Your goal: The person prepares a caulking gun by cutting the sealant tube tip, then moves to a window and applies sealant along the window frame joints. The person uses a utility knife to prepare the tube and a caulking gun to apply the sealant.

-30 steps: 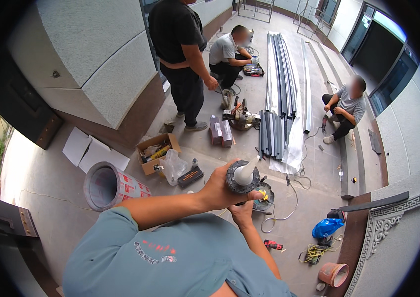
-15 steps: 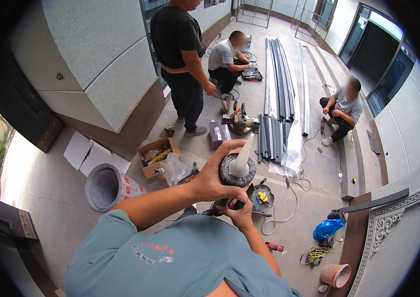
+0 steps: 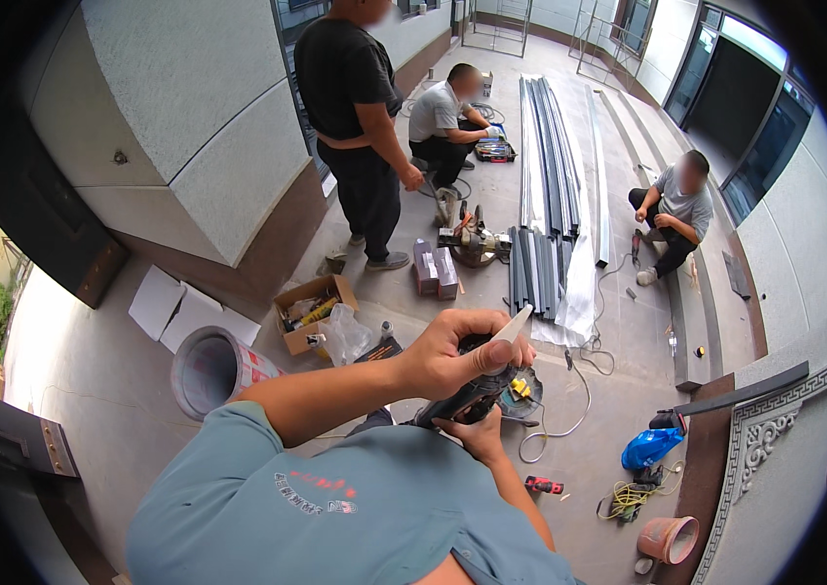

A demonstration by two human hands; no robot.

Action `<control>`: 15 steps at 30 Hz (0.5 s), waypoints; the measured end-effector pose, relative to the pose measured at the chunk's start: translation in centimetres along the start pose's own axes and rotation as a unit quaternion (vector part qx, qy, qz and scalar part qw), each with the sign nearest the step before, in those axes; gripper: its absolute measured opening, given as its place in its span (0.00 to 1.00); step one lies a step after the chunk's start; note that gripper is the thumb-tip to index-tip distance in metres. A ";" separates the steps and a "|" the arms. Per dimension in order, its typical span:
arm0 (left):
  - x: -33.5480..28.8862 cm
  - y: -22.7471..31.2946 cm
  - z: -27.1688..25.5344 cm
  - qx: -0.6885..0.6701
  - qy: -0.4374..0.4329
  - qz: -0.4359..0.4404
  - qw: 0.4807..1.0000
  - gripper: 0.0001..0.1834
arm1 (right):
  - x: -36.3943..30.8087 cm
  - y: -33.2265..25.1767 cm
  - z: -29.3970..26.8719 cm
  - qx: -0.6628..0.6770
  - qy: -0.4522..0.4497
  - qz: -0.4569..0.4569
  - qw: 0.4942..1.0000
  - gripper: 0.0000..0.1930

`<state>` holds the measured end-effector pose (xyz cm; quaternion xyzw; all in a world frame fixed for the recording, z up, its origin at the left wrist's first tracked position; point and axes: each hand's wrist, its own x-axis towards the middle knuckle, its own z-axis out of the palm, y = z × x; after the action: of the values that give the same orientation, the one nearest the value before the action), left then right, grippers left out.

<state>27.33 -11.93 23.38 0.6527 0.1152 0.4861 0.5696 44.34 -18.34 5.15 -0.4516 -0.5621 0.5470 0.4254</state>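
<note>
Since the earlier frame the caulking gun has tilted down: nozzle, which stood near upright w/ the round tube end facing the camera, now slants up-right, body seen from the side. Left hand is wrapped round the front of the gun, fingers curled closed on it just below the pale nozzle. Right hand grips the gun's rear from underneath, fingers closed on the handle; trigger hidden. Gun sits mid-frame, above the person's teal-shirted chest. Beyond, on the floor: a roll at left, open cardboard box w/ bits inside, blue bag at right. Farther: a standing person in black, two crouching people, long dark metal profiles laid lengthwise.
</note>
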 end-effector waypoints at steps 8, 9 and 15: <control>-0.5 0.1 0.8 -0.023 0.025 -0.014 0.999 0.30 | -0.5 -0.1 -0.6 -0.059 0.004 0.051 0.997 0.26; -0.6 -0.1 0.7 -0.024 0.022 -0.010 0.999 0.30 | -0.5 0.0 -0.7 -0.026 -0.007 0.036 0.999 0.26; -1.7 -0.5 -0.5 -0.023 0.031 -0.015 0.999 0.34 | -1.6 -0.7 -1.8 0.065 0.013 0.127 0.990 0.20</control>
<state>26.32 -12.63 22.05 0.6222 0.1311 0.5000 0.5879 46.41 -19.46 5.96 -0.4978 -0.4579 0.6257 0.3886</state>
